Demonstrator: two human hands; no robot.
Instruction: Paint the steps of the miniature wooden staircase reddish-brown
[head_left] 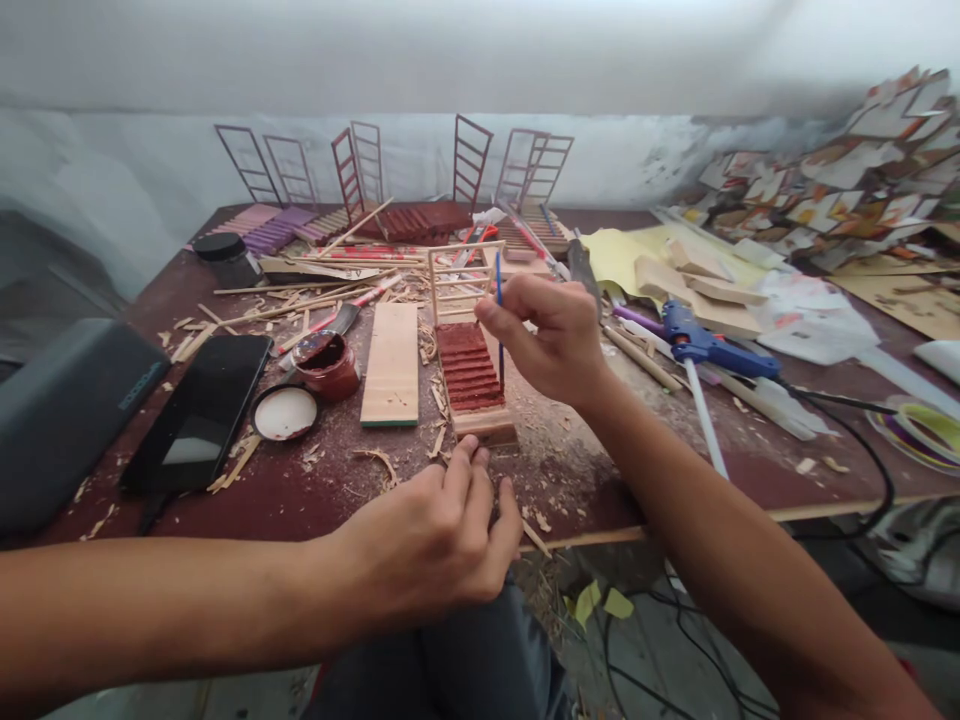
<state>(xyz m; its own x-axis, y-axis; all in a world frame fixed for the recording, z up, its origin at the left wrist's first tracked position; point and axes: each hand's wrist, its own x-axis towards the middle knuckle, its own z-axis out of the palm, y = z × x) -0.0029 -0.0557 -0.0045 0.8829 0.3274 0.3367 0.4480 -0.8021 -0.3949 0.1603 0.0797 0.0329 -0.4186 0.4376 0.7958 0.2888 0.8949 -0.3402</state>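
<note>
A miniature wooden chair (471,365) stands on the table in front of me. Its ridged seat is coated in wet-looking red-brown paint, while the ladder-like back and front block are bare wood. My left hand (457,520) has bent fingers against the block's near edge, holding it. Pinched in my right hand (547,330) is a thin blue paintbrush (500,300), upright, its lower end at the seat's right side. An open jar of red-brown paint (327,366) sits to the left, with its white-lined lid (285,412) beside it. A flat wooden board (390,365) lies between jar and chair.
A black phone (199,410) and a dark case (67,420) lie at left. Several painted ladder-backed pieces (472,160) stand along the wall. Wood strips and shavings are scattered about. A blue glue gun (712,345), its cable and cut wood blocks (697,290) lie at right.
</note>
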